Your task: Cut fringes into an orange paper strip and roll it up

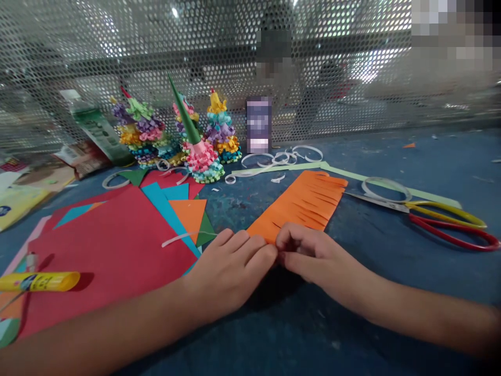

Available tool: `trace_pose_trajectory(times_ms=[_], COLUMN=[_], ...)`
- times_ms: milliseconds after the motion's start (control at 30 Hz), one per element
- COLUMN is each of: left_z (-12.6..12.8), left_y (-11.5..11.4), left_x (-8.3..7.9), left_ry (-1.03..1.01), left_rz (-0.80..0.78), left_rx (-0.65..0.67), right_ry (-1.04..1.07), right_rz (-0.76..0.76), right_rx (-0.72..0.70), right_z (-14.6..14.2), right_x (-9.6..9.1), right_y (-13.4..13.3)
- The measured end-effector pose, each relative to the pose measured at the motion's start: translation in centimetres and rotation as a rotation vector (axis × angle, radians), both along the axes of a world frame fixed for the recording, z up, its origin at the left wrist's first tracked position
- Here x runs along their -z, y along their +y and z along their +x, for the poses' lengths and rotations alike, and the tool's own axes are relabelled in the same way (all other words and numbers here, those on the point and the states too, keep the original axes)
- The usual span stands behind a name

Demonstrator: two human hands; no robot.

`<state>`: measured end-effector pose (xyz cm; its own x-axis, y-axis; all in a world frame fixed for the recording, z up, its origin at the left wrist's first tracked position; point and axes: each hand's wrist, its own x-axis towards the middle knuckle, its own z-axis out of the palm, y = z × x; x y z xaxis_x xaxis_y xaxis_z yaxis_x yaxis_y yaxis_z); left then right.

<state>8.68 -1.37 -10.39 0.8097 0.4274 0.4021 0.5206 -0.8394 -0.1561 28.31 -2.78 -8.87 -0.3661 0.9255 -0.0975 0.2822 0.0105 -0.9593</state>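
Note:
A strip of orange paper (295,201), fringed with cuts along its far right side, slants away from me over the blue table. My left hand (235,266) is closed on its near left end, knuckles up, with the thumb and fingertips hidden. At the near edge of the same strip, my right hand (313,250) pinches with thumb and forefinger, touching the left hand. Scissors (407,209) with one yellow and one red handle lie to the right, blade tips near the fringe. A thin pale paper strip (182,238) lies left of my left hand.
Red paper sheets (117,250) and blue, orange and green pieces cover the left. A yellow glue tube (43,281) lies there. Curled-paper cones, one with a green tip (183,112), stand behind beside a bottle (99,130). A phone (259,125) leans against the perforated metal panel (219,62).

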Motion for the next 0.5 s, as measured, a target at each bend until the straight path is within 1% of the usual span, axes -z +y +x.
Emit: trace_pose_trajectory(times_ms=[100, 200, 267, 300, 367, 500], left_z=[-0.1, -0.1, 0.0, 0.0, 0.1, 0.2], left_y=[0.0, -0.1, -0.1, 0.0, 0.1, 0.4], left_x=[-0.2, -0.5, -0.5, -0.6, -0.6, -0.7], left_ry=[-0.006, -0.013, -0.033, -0.045, -0.067, -0.071], left_rz=[-0.001, 0.013, 0.017, 0.012, -0.029, -0.236], left_rx=[0.019, 0.02, 0.01, 0.004, -0.006, -0.013], right_ry=[0.036, -0.011, -0.071, -0.116, -0.246, -0.561], right_rz=[-0.109, -0.186, -0.16, -0.11, 0.043, 0.402], right_rx=[-0.021, -0.058, -0.08, -0.09, -0.114, -0.211], right_z=[0.0, 0.0, 0.1, 0.2, 0.3, 0.7], right_x=[-0.1, -0.2, -0.5, -0.6, -1.0, -1.6], right_y=[0.2, 0.7, 0.9, 1.0, 1.1, 0.8])
